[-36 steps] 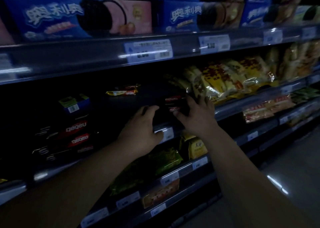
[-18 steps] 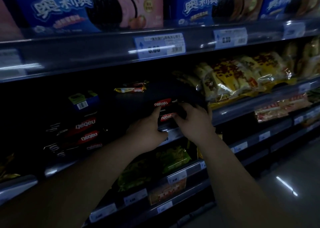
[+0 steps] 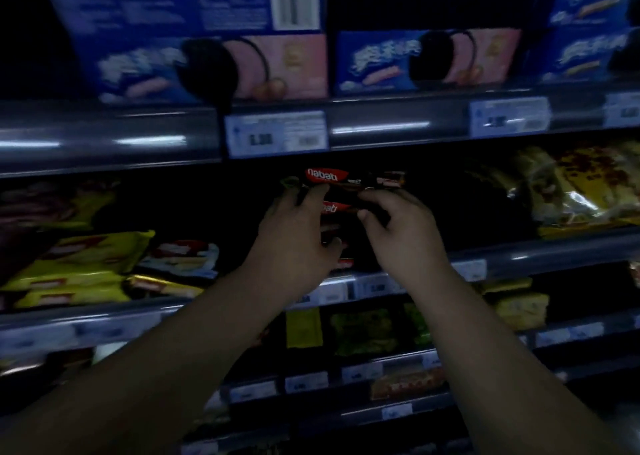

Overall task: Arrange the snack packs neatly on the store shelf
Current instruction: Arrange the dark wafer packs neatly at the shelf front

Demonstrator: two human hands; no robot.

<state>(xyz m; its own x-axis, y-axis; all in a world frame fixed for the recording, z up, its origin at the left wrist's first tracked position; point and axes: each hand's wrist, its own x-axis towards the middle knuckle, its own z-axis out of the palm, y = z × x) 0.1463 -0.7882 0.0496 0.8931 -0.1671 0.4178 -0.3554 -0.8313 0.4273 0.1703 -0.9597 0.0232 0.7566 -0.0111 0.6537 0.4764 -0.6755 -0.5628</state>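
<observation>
I take my bearings from the big price tag on the upper rail. Down and left of it lie yellow packs, which I leave alone. Just below the tag, my left hand curls round the left end of the stack of dark wafer packs, with fingertips up on the top pack and thumb low against the pile. Below and right of the tag, my right hand crooks forefinger and thumb at the stack's right end. In this gloom I cannot tell whether they pinch a pack or only touch it. I judge the step to be squaring the pile, so I would press both ends in evenly with logos facing out, then ease the top pack level before letting go; a one-sided shove could skew it. "nabati" reads white on red on the top pack, and shows partly again on the second pack. Above the tag, the script on the blue cookie boxes is too blurred to read, as are the tag's digits.
</observation>
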